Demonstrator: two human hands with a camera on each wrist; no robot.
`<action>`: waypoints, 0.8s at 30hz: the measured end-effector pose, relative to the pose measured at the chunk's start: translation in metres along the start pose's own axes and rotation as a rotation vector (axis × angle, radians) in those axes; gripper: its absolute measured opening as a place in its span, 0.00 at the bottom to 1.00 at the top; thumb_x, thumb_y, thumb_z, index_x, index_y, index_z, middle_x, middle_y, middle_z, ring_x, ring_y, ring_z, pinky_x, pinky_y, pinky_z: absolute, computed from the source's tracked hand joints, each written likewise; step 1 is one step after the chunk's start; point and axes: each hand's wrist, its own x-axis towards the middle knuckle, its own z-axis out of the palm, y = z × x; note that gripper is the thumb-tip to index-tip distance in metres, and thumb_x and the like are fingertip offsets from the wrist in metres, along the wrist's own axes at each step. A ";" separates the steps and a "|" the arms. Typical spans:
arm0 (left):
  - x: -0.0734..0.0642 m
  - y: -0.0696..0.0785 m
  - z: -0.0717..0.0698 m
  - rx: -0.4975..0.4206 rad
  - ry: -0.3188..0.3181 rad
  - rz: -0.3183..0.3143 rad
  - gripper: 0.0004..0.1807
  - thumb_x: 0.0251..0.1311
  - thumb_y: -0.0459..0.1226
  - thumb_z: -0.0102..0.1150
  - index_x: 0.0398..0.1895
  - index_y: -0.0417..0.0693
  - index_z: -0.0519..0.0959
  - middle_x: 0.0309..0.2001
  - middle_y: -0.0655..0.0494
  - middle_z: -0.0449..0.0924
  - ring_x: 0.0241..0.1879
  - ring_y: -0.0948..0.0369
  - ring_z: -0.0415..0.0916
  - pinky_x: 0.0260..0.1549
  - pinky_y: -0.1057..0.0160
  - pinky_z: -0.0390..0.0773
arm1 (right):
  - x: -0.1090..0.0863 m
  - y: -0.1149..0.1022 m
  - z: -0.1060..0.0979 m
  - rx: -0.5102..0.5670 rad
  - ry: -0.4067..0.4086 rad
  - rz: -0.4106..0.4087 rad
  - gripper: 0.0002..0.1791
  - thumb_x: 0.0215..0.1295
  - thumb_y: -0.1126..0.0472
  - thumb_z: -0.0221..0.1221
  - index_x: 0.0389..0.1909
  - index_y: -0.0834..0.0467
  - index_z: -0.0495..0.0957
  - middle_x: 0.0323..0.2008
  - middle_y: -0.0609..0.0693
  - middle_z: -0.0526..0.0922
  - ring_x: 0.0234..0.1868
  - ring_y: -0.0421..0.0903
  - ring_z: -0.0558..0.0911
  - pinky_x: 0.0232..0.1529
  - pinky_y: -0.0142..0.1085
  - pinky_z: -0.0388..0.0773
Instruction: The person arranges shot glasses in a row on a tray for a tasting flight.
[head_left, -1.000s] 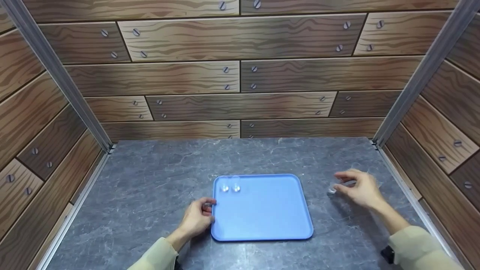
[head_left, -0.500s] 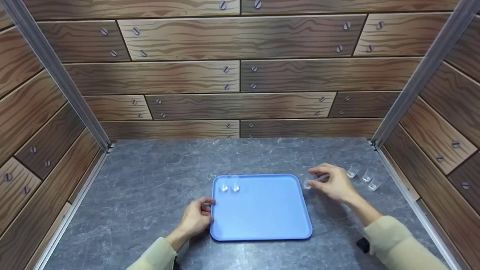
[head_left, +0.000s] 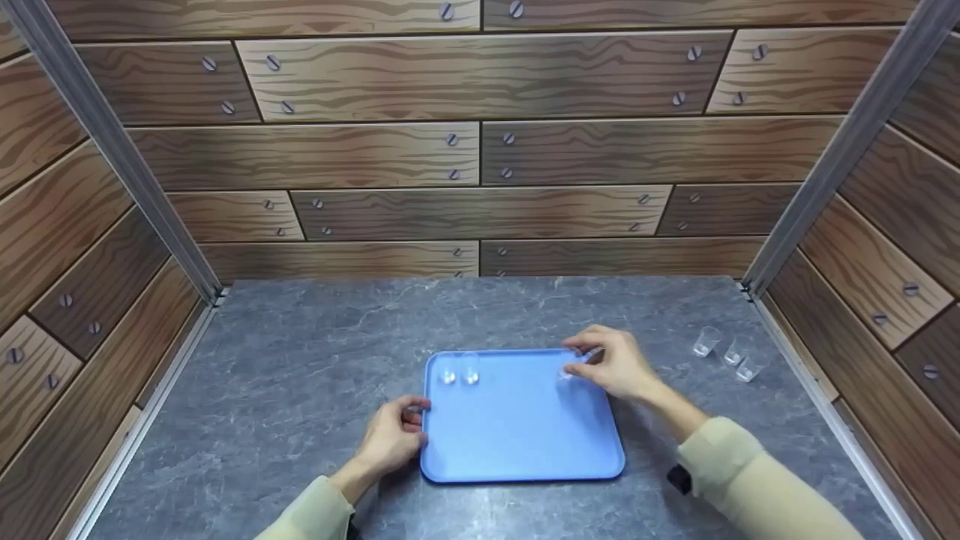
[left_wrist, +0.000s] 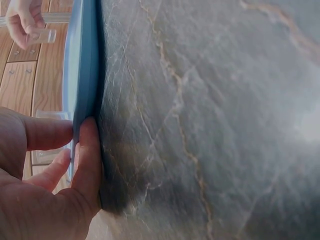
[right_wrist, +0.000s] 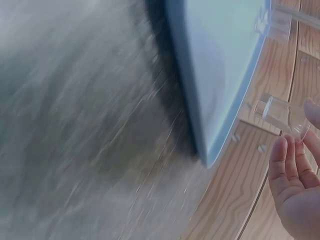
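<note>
Head view: the right hand [head_left: 616, 367] pinched a clear cup [right_wrist: 276, 111] — just brought in over the blue tray [head_left: 517, 435], nearer the two cups [head_left: 471, 375] standing there. The left hand [head_left: 391, 431] gripped the tray's left edge; three others [head_left: 733, 354] sat off right.

A person in pale sleeves [head_left: 750, 472] has a blue tray [head_left: 517, 439] flat on the grey, veined bench [head_left: 315, 345]; the left hand [head_left: 394, 433] holds the tray's left edge; the right hand [head_left: 619, 366] pinches a small clear cup [head_left: 565, 378] over its far right part; two matching cups [head_left: 471, 373] stand side by side near the far left corner; three others [head_left: 705, 343] sit over on the bench's right, two close together; plank-patterned walls [head_left: 480, 82] rise behind and alongside.
</note>
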 end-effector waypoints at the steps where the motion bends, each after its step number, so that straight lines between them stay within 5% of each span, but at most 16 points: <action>1: 0.000 0.000 0.000 -0.001 0.001 0.000 0.32 0.46 0.24 0.66 0.60 0.47 0.87 0.38 0.56 0.85 0.35 0.64 0.83 0.36 0.68 0.83 | 0.002 -0.002 0.003 -0.002 -0.004 -0.003 0.20 0.58 0.68 0.81 0.52 0.64 0.93 0.47 0.62 0.92 0.47 0.58 0.91 0.47 0.43 0.94; 10: -0.023 0.039 -0.009 -0.026 0.005 0.049 0.30 0.46 0.23 0.64 0.58 0.37 0.85 0.38 0.50 0.83 0.36 0.60 0.82 0.36 0.65 0.84 | 0.021 -0.012 0.034 0.024 -0.066 0.001 0.20 0.60 0.67 0.81 0.53 0.67 0.91 0.47 0.65 0.91 0.47 0.58 0.91 0.50 0.45 0.93; 19: -0.011 0.019 -0.003 0.009 0.013 -0.010 0.31 0.48 0.24 0.66 0.61 0.44 0.87 0.39 0.55 0.85 0.36 0.64 0.83 0.37 0.67 0.85 | 0.034 -0.023 0.063 0.068 -0.124 -0.009 0.21 0.58 0.67 0.81 0.53 0.68 0.91 0.46 0.64 0.91 0.47 0.61 0.92 0.50 0.48 0.94; 24: -0.016 0.026 -0.006 -0.018 0.012 0.026 0.31 0.47 0.23 0.65 0.60 0.40 0.86 0.39 0.53 0.84 0.36 0.63 0.83 0.38 0.65 0.86 | 0.039 -0.027 0.075 0.061 -0.133 -0.015 0.19 0.58 0.66 0.81 0.51 0.65 0.92 0.46 0.62 0.91 0.47 0.60 0.92 0.49 0.43 0.94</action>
